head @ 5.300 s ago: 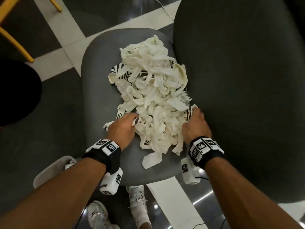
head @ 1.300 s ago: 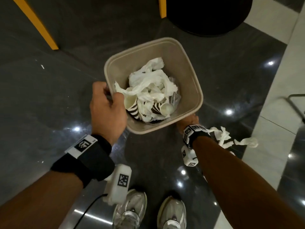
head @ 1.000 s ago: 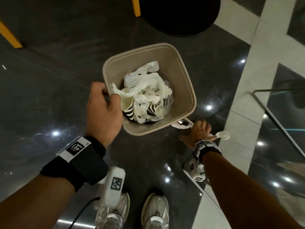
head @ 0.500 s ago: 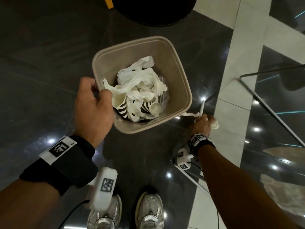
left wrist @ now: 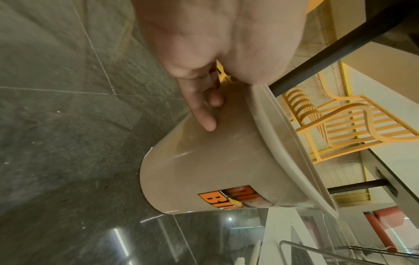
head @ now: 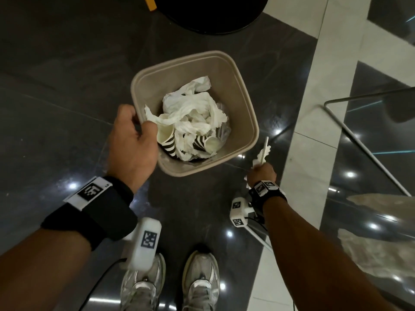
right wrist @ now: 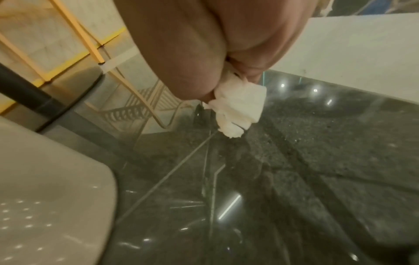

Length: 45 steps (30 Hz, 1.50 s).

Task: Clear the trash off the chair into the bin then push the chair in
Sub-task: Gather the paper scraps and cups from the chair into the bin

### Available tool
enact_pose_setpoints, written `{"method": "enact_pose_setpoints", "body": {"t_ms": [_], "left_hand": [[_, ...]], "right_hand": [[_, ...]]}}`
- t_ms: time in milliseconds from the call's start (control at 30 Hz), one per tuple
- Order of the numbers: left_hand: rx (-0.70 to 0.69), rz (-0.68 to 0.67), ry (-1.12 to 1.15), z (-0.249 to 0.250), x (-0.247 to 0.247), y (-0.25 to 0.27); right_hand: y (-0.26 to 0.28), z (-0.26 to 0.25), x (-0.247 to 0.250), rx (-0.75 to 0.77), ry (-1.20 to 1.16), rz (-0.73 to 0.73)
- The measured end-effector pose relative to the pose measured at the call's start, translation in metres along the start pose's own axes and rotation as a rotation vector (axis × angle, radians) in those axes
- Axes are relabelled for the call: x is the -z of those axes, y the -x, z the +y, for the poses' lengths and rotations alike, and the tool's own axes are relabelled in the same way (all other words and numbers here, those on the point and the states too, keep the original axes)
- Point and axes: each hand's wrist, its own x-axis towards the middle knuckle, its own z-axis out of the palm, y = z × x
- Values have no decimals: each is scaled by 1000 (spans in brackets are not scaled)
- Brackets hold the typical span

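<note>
Bin [head: 244, 104]: beige smooth plastic, rounded-square mouth tapering to a narrower base, tilted, mouth facing up at us, above the glossy dark stone floor [head: 56, 90]. Our left hand [head: 132, 144] grips its near-left rim, thumb inside, fingers [left wrist: 204, 116] on the outer wall. Inside: crumpled white paper [head: 190, 117], striped paper cups [head: 167, 140]. Our right hand [head: 261, 175], just beside the bin's right side, is fisted on a tissue wad [right wrist: 238, 109] and a thin straw [head: 264, 151] pointing away from us.

A glossy dark stone floor [head: 56, 90] with pale tile strips [head: 314, 122] carries a round black table base [head: 213, 14]; slatted yellow chairs [left wrist: 353, 118] stand beyond.
</note>
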Motion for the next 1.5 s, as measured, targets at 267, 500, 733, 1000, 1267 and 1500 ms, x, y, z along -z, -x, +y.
{"method": "enact_pose_setpoints", "body": {"t_ms": [267,500,733,1000,1267,1500], "left_hand": [[264,-125,-103,12,30,46],[412,-166,-221,-25,45,82],[243,-339,-226,-10,32,116],[270,-495,-297,23,26,118],[37,-566,-415,172,8,146],[-175,-1113,-389,300,-97,199]], "right_hand": [[148,-75,89,321,-573,159],[235,-78,126,609,-340,157],[234,-62,77,514,-157,-197],[231,-30,90,475,396,-592],[281,-35,248,610,-18,-402],[251,30,408,508,-247,33]]}}
